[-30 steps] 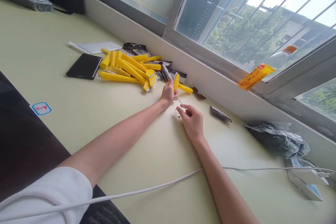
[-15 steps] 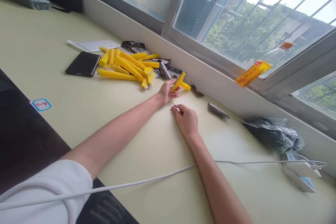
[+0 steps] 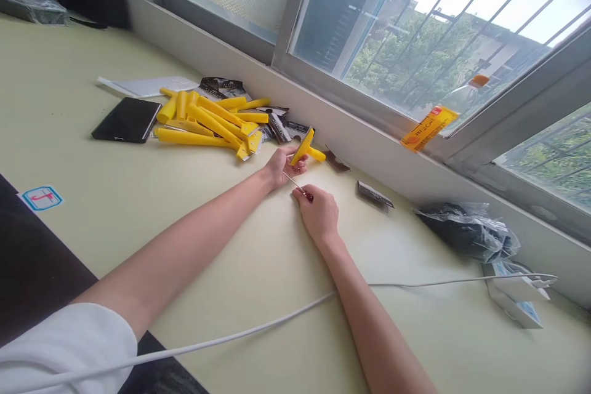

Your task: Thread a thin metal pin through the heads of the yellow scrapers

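My left hand [image 3: 281, 166] is closed around a yellow scraper [image 3: 302, 148], whose wide head is tilted up and whose short round handle points right. In my right hand [image 3: 318, 212] is a screwdriver [image 3: 303, 192] with a dark red handle. Its thin metal shaft runs up and left towards my left palm; whether the tip touches the scraper cannot be made out. Just beyond my left hand lies a pile of yellow scrapers [image 3: 215, 124], some with metal blades at their heads.
A black flat box [image 3: 127, 119] and white paper [image 3: 148, 85] lie left of the pile. Dark packaging pieces [image 3: 373, 194] lie along the window wall. A bottle [image 3: 429, 128] stands on the sill. A white cable [image 3: 258, 327] crosses in front, near a power strip [image 3: 512, 301] and bagged black item [image 3: 471, 231].
The view has turned slightly to the right, so everything sits further left. Both hands keep nearly the same pose, still holding the scraper and the screwdriver.
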`<state>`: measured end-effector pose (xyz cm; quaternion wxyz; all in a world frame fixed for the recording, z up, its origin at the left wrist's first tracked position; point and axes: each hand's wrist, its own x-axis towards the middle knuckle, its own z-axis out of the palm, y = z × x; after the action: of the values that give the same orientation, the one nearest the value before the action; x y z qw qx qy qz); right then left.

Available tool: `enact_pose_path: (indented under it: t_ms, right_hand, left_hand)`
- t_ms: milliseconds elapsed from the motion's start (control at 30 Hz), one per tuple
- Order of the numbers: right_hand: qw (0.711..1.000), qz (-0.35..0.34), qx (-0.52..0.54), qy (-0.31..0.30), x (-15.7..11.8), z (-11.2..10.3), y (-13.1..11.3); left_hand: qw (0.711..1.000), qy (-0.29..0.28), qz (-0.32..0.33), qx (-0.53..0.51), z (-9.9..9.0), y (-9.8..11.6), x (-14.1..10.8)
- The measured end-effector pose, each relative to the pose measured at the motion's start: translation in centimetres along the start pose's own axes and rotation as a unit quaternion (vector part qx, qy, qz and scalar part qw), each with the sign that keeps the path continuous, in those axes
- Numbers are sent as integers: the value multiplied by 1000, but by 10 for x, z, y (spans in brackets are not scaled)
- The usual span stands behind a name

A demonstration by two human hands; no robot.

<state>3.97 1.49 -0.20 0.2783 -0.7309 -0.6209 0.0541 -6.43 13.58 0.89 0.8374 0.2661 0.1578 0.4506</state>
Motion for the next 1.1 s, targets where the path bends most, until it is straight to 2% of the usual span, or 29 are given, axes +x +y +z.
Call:
enact_pose_path:
  t_ms: [167, 367, 567, 667, 733, 833, 900, 967, 1100]
  right_hand:
    - [1000, 2, -1, 3, 0, 0, 0]
    - [1000, 9, 9, 5, -1, -1, 0]
    - [1000, -26, 3, 1, -6, -4, 7]
    - [998, -38, 10, 44, -8, -7, 17]
    - [992, -26, 74, 102, -7, -10, 24]
    - [960, 4, 216, 176, -5, -15, 30]
    - [941, 19, 276, 193, -4, -17, 30]
    - [935, 22, 296, 196, -3, -17, 29]
    - [941, 7, 281, 189, -2, -16, 29]
  left_hand:
    - [1000, -24, -12, 1, 0, -1, 1]
    - [997, -60, 23, 33, -1, -4, 3]
    - [993, -20, 65, 97, -3, -9, 5]
    - [986, 28, 82, 144, -2, -13, 4]
    - [980, 45, 88, 170, -1, -15, 4]
    - [975, 15, 100, 199, 0, -19, 3]
    - [969, -8, 95, 228, 1, -21, 1]
    - [962, -29, 77, 260, 3, -22, -2]
    - [954, -61, 61, 286, 7, -23, -7]
